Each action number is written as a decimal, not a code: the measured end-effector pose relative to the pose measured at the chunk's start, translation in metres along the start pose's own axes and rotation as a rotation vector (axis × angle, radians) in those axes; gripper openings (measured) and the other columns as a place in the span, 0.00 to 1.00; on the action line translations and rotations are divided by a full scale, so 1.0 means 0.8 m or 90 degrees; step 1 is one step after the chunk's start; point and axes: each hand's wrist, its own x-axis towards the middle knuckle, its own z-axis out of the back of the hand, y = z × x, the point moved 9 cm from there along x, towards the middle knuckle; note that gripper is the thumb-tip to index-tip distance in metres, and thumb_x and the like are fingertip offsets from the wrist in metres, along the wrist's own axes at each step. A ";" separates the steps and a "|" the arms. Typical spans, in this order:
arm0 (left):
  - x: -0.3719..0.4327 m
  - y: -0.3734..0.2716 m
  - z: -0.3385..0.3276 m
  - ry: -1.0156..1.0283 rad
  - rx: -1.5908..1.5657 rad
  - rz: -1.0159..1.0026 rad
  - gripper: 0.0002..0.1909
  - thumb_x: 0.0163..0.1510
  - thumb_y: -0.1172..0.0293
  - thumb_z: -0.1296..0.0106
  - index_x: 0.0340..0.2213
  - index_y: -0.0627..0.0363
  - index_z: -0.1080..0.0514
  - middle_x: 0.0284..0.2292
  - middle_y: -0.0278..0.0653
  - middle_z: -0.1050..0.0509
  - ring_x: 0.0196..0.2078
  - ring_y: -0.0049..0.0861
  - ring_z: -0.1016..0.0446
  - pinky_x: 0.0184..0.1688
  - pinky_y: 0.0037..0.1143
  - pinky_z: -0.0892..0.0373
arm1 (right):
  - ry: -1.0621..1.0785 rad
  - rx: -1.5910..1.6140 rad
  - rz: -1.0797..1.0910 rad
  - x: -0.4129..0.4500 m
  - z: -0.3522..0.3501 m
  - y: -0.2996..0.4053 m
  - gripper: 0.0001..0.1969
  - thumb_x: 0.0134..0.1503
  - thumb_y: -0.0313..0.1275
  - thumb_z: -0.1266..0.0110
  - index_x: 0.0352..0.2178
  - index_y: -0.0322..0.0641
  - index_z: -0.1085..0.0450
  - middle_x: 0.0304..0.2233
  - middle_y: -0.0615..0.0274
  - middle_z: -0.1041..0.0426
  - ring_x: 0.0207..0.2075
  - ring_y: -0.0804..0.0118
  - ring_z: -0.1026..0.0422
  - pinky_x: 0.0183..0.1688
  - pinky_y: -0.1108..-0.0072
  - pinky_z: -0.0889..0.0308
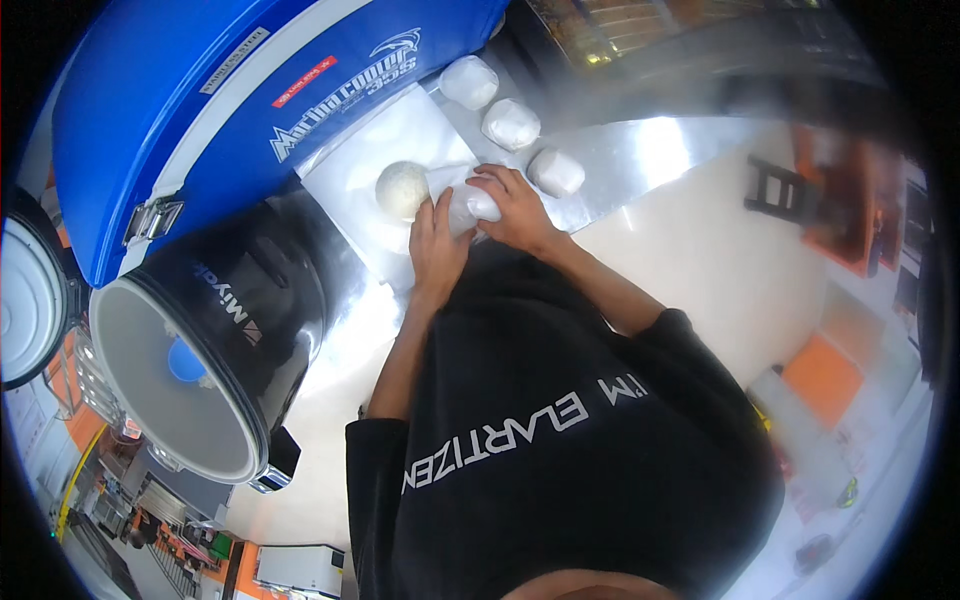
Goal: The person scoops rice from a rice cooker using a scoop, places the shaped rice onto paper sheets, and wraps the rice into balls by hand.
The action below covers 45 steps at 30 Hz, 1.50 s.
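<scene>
Both my hands are on a small white paper-wrapped bundle [466, 211] above the metal counter. My left hand [437, 251] presses its near left side, fingers pointing away from me. My right hand [517, 210] curls around the right side, thumb and fingers on the paper. Just left of the bundle, a rounded mound that looks like cooked rice [400, 190] sits on flat white paper sheets [397, 131]. Three finished-looking white wrapped bundles, the far one [469, 81], the middle one [511, 124] and the near one [556, 172], stand in a slanting row beyond my right hand.
A large blue cooler box [187, 97] borders the counter [615, 154] at the back left. To the left stands an open black rice cooker [247, 277], with a blue round cup or scoop [186, 360] and white grains inside. Its lid [34, 292] hangs open. Orange crates [844, 202] lie far right.
</scene>
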 end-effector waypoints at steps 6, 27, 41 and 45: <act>-0.007 -0.009 0.010 -0.019 0.036 -0.063 0.34 0.53 0.76 0.38 0.62 0.51 0.32 0.58 0.55 0.31 0.58 0.54 0.31 0.58 0.42 0.32 | 0.080 -0.199 0.140 -0.016 -0.016 0.022 0.38 0.46 0.35 0.28 0.60 0.50 0.33 0.63 0.52 0.37 0.63 0.44 0.37 0.62 0.54 0.38; -0.071 0.096 0.098 -0.138 0.089 -0.057 0.25 0.49 0.83 0.41 0.50 0.56 0.23 0.50 0.45 0.21 0.51 0.45 0.23 0.54 0.38 0.28 | 0.290 0.027 0.131 0.074 -0.032 -0.005 0.09 0.58 0.33 0.33 0.37 0.41 0.21 0.38 0.59 0.19 0.44 0.57 0.23 0.54 0.68 0.32; -0.052 0.226 0.111 -0.291 -0.461 0.283 0.10 0.66 0.67 0.41 0.35 0.62 0.19 0.27 0.22 0.26 0.30 0.08 0.35 0.32 0.19 0.40 | 0.016 0.361 -0.242 0.103 -0.059 -0.102 0.18 0.62 0.39 0.32 0.28 0.34 0.26 0.23 0.71 0.30 0.27 0.79 0.36 0.32 0.77 0.37; -0.063 0.235 0.103 -0.325 -0.504 0.310 0.09 0.65 0.68 0.40 0.35 0.62 0.20 0.26 0.22 0.27 0.30 0.09 0.34 0.31 0.18 0.40 | -0.012 0.341 -0.259 0.102 -0.052 -0.083 0.19 0.62 0.39 0.33 0.24 0.35 0.27 0.21 0.73 0.34 0.26 0.79 0.39 0.29 0.77 0.40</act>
